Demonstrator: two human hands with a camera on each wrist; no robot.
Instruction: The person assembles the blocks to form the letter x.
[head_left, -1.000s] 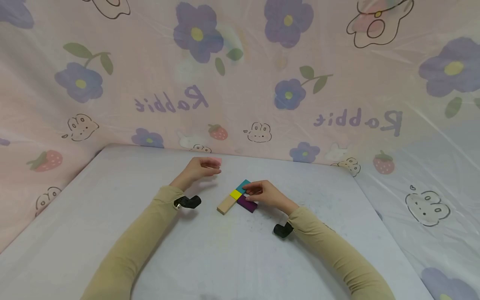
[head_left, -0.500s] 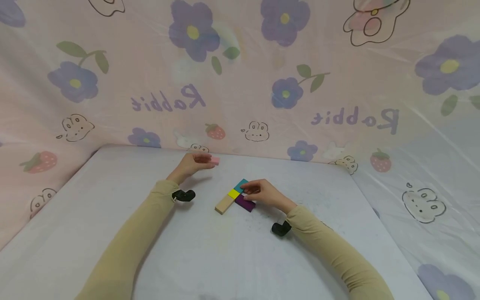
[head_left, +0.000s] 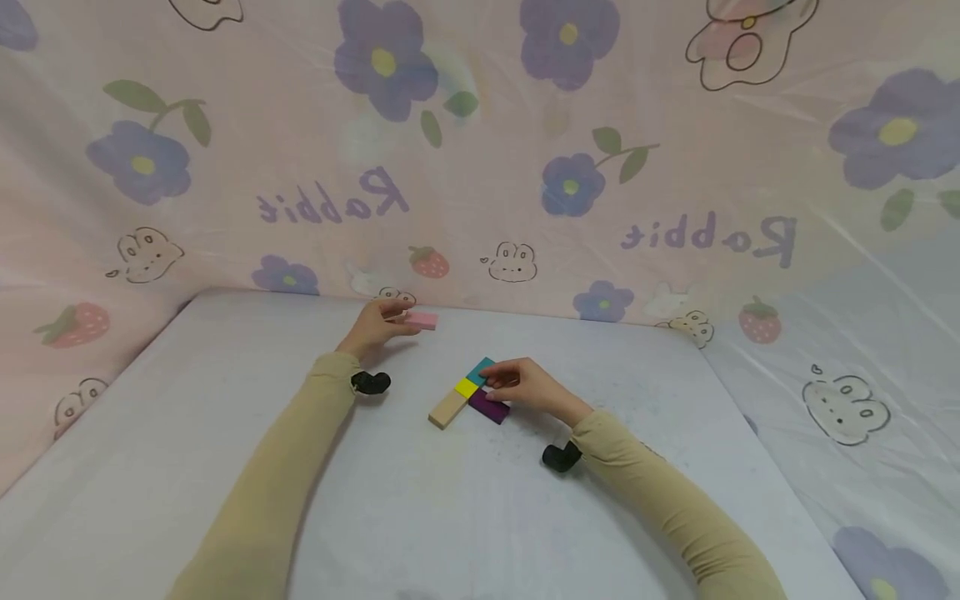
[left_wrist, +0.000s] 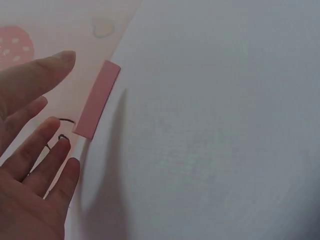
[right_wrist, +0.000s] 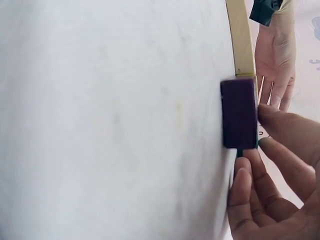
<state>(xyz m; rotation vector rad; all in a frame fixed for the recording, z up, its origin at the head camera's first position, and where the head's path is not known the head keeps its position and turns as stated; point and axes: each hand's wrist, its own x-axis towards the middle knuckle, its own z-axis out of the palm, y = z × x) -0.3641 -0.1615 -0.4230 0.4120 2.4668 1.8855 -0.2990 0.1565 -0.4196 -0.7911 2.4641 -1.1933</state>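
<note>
Near the back edge of the table, my left hand [head_left: 377, 327] has its thumb and fingers spread at the left end of a pink block [head_left: 422, 321]. The left wrist view shows the pink block [left_wrist: 97, 100] lying beyond the fingertips, not held. My right hand [head_left: 534, 387] rests with bent, loose fingers at a group of flat blocks. Its fingertips are at the teal block [head_left: 478, 370] and the purple block [head_left: 489, 407]. A yellow square block [head_left: 467, 388] sits between the teal block and a plain wooden block [head_left: 447, 410], with the purple one branching off to the right.
A white table surface [head_left: 420, 500] lies under both arms. Behind it and at the sides hangs a pale sheet [head_left: 480, 150] printed with flowers, rabbits and strawberries. Black wrist cameras hang below the left sleeve [head_left: 300, 433] and the right sleeve [head_left: 660, 492].
My left hand has drawn slightly left and its fingers have spread, so more of the pink block shows. The right hand and the grouped blocks keep their places.
</note>
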